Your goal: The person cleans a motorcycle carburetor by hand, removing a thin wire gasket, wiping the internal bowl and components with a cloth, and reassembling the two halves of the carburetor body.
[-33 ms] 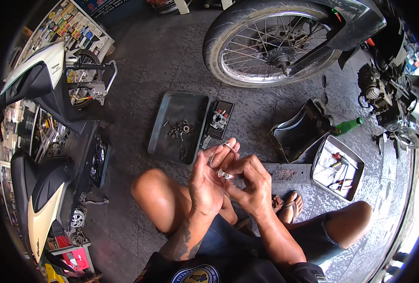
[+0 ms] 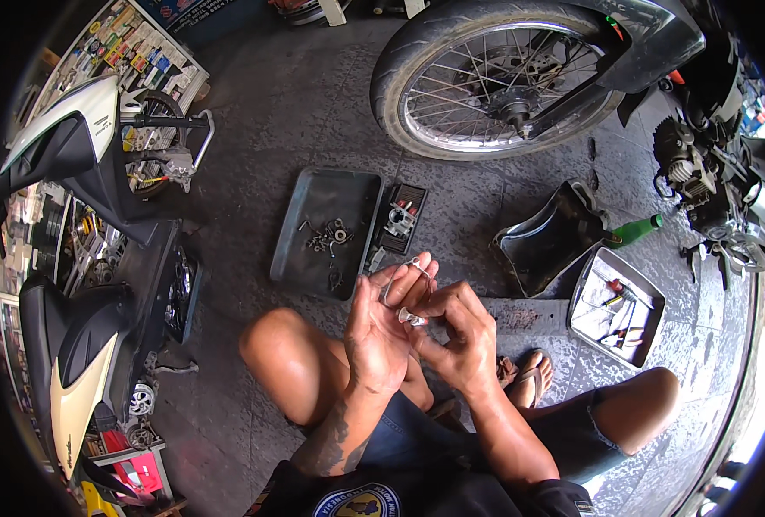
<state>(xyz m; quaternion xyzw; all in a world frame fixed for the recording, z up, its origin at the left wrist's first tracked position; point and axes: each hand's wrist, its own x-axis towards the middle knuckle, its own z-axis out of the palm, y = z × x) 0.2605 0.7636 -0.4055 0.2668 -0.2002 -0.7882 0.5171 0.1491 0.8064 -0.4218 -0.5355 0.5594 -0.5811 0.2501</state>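
My left hand point(image 2: 376, 340) is raised in front of my lap, palm up, with its fingers curled round a thin, bent silver wire-like piece point(image 2: 388, 291). Close against it, my right hand point(image 2: 460, 336) pinches a small shiny metal part point(image 2: 411, 318) between thumb and fingers. The part lies over the left palm; its exact kind is too small to tell. Just beyond my hands stands a dark tray point(image 2: 292, 250) with several small metal parts point(image 2: 329, 235) in it. Beside that tray, a silver carburetor-like part point(image 2: 399, 218) rests in a small black tray point(image 2: 410, 241).
A spoked motorcycle wheel point(image 2: 512, 103) stands at the far side. On the right are a black plastic housing point(image 2: 542, 241), a green bottle point(image 2: 636, 230), a tool tray point(image 2: 582, 314) and an engine point(image 2: 701, 181). A scooter point(image 2: 81, 284) occupies the left.
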